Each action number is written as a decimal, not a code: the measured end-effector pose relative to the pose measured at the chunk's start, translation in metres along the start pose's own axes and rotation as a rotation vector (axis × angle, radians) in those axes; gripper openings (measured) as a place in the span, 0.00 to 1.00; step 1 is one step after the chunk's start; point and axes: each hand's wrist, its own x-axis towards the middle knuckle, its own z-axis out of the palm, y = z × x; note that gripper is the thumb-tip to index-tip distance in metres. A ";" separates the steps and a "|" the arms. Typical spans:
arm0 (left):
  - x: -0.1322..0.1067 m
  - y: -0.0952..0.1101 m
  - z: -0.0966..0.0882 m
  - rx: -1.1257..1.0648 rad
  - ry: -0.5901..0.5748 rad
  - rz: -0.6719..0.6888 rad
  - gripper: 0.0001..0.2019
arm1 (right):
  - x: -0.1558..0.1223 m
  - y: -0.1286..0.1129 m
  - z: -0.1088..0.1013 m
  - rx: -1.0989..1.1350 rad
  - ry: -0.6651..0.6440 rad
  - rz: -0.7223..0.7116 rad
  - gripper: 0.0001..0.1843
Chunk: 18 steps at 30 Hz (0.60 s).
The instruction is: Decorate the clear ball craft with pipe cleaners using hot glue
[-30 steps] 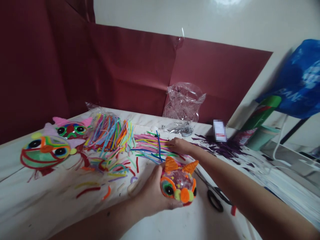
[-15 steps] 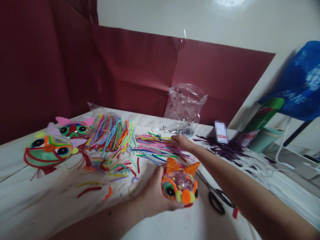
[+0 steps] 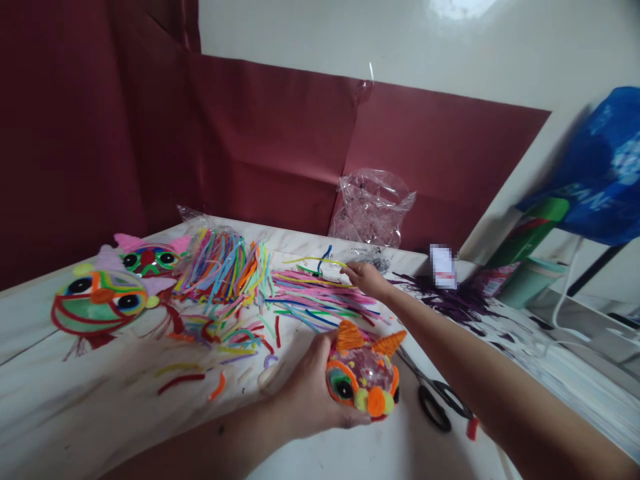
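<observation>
My left hand (image 3: 313, 393) is wrapped round the side of a small craft animal head (image 3: 367, 377), which has orange ears, a big black-centred eye and an orange pom-pom nose. Farther back, my right hand (image 3: 369, 279) pinches the end of a yellow pipe cleaner (image 3: 320, 261), raised slightly over the pile. Beneath that hand lies a spread of pink and blue pipe cleaners (image 3: 325, 297). A short dark blue strip (image 3: 327, 253) stands up near the yellow one. Scissors (image 3: 435, 400) with black handles lie right of the animal head, partly behind it.
Two finished-looking craft heads (image 3: 103, 303) sit at the left. A clear bag holds many coloured pipe cleaners (image 3: 225, 267), with cut scraps (image 3: 220, 387) in front. Purple strips (image 3: 455, 303), a green bin (image 3: 530, 283) and a crumpled clear plastic bag (image 3: 373, 210) are at the back and right.
My right hand has lifted the yellow pipe cleaner a little off the pile, and the dark blue strip now stands more upright. The craft head stays in my left hand.
</observation>
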 end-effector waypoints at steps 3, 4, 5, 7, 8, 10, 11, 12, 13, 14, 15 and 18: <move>0.000 -0.001 -0.001 0.056 0.006 0.040 0.47 | -0.001 -0.001 0.001 -0.047 -0.055 -0.003 0.14; 0.000 -0.001 -0.001 0.079 0.006 0.046 0.46 | -0.003 -0.001 0.002 -0.066 -0.083 -0.006 0.14; -0.001 -0.001 -0.001 0.106 0.008 0.047 0.46 | -0.004 -0.001 0.003 -0.087 -0.111 -0.010 0.14; -0.001 0.000 -0.001 0.162 0.014 0.042 0.46 | -0.006 -0.001 0.005 -0.134 -0.163 -0.014 0.14; -0.002 0.000 -0.001 0.187 0.018 0.041 0.46 | -0.008 0.000 0.005 -0.159 -0.186 -0.015 0.14; -0.002 0.001 0.000 0.219 0.024 0.046 0.46 | -0.009 0.001 0.006 -0.213 -0.225 -0.014 0.13; -0.003 0.001 0.000 0.224 0.025 0.050 0.47 | -0.010 0.002 0.007 -0.240 -0.242 -0.014 0.13; -0.003 0.001 0.000 0.227 0.025 0.048 0.47 | -0.011 0.003 0.007 -0.265 -0.258 -0.016 0.13; -0.003 0.001 0.000 0.229 0.023 0.041 0.47 | -0.012 0.003 0.007 -0.289 -0.273 -0.019 0.13; -0.003 0.001 0.000 0.233 0.018 0.031 0.47 | -0.013 0.004 0.008 -0.311 -0.286 -0.024 0.13; -0.003 0.001 0.000 0.237 0.012 0.020 0.47 | -0.013 0.004 0.008 -0.332 -0.296 -0.029 0.14; -0.002 0.000 -0.001 0.245 0.000 0.018 0.46 | -0.015 0.003 0.009 -0.383 -0.309 -0.047 0.14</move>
